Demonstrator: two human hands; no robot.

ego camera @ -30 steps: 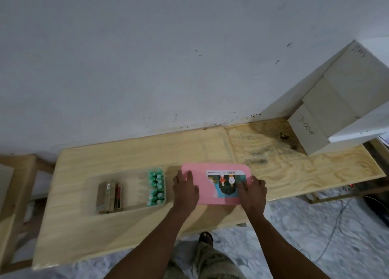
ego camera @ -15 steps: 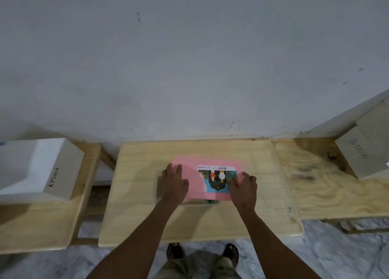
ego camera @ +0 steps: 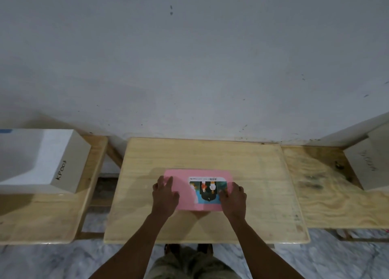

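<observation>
The left hand [ego camera: 165,194] and right hand [ego camera: 233,198] press flat, fingers stretched out, on the pink lid [ego camera: 185,198] in the middle of the table [ego camera: 210,152].

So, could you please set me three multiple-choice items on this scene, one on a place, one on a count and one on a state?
1. Where does the pink lid lie?
A. on the table at the far left
B. on the middle table
C. on the floor

2. How many boxes are in view?
A. one
B. two
C. four

3. How do the person's hands meet the lid?
A. both press on it
B. only one touches it
C. neither touches it

Answers:
1 B, as the lid lies flat on the near half of the middle table.
2 B, as there is only the left box and the right box.
3 A, as the left hand and the right hand both rest on the lid.
</observation>
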